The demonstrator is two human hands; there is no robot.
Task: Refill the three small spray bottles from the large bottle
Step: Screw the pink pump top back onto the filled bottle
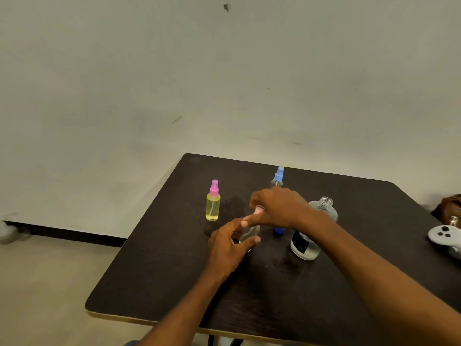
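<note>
A small clear spray bottle [250, 233] stands near the middle of the dark table [174, 270]. My left hand [228, 248] is wrapped around its body. My right hand [277, 207] pinches its pink spray cap [259, 210] at the top. To the left stands a yellow spray bottle with a pink cap [212, 202], upright and untouched. Behind my right hand a blue-capped spray bottle [278, 175] shows only its top; a blue base [278, 231] shows below my hand. The large clear bottle [313, 228] stands uncapped at the right, partly hidden by my right forearm.
A white game controller [444, 237] lies at the table's right edge, with a brown object [449, 206] behind it. A wet-looking patch [233, 203] marks the table beside the yellow bottle. The table's far edge meets a plain wall; floor lies to the left.
</note>
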